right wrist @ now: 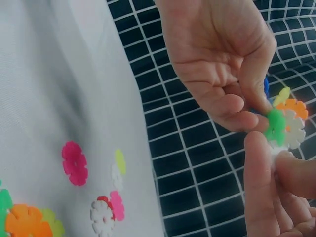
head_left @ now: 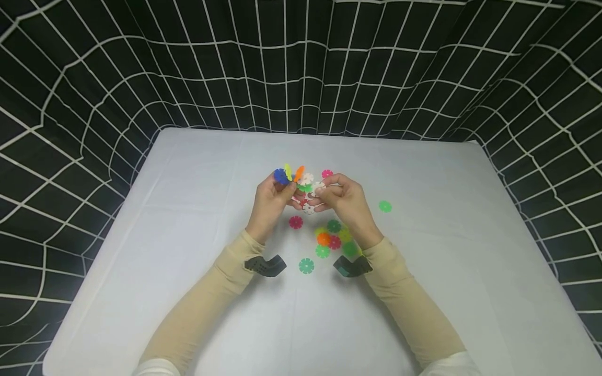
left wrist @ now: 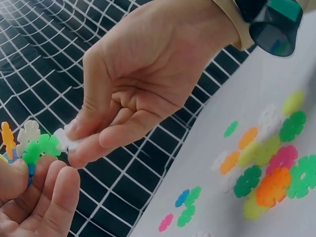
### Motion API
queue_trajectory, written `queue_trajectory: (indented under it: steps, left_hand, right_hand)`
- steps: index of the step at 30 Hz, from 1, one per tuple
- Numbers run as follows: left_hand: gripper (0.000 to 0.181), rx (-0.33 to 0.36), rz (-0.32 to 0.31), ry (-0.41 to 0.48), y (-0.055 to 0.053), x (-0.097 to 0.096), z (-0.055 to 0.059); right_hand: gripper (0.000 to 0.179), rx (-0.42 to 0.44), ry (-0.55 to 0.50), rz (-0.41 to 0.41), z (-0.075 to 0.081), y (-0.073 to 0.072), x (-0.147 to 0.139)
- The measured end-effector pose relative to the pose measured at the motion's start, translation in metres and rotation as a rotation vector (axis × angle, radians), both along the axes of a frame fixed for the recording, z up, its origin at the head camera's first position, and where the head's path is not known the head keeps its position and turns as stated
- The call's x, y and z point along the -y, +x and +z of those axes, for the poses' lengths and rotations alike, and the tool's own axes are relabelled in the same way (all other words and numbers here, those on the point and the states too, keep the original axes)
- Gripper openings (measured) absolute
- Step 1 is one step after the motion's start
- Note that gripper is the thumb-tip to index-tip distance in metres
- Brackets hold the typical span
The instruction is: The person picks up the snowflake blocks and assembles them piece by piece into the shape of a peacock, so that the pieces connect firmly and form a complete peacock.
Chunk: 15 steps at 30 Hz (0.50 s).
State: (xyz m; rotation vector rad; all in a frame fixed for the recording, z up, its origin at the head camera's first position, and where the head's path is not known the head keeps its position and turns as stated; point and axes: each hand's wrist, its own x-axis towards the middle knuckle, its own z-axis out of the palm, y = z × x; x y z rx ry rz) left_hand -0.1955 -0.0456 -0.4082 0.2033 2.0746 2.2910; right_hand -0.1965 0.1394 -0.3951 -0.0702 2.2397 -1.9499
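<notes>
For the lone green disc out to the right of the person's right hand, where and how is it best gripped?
Probably by opposite edges of its rim, pinched between thumb and fingertip from above. The green disc appears to lie flat on the white table, apart from the other discs, so no side looks blocked. The right hand is nearer.

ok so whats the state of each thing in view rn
left hand, pinching the joined disc cluster
right hand, pinching a white disc
joined disc cluster, slotted together, held up
white disc, against the cluster; fully slotted or not, can't tell
loose disc group, on the table, partly overlapping
lone green disc, lying flat, apart
grid curtain, hanging, rippled
</notes>
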Motion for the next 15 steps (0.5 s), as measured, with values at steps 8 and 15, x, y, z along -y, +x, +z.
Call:
queue_trajectory:
  steps: [8,15]
  left_hand:
    - [0.008,0.005,0.016,-0.003,-0.0006,-0.0031,-0.0015]
    - [0.009,0.019,0.019,-0.017,0.0014,-0.0022,-0.0007]
  right_hand:
    - [0.013,-0.015,0.015,-0.006,0.0011,0.0021,0.0013]
    - [0.013,-0.058,0.036,-0.022,0.0008,0.0034,0.0043]
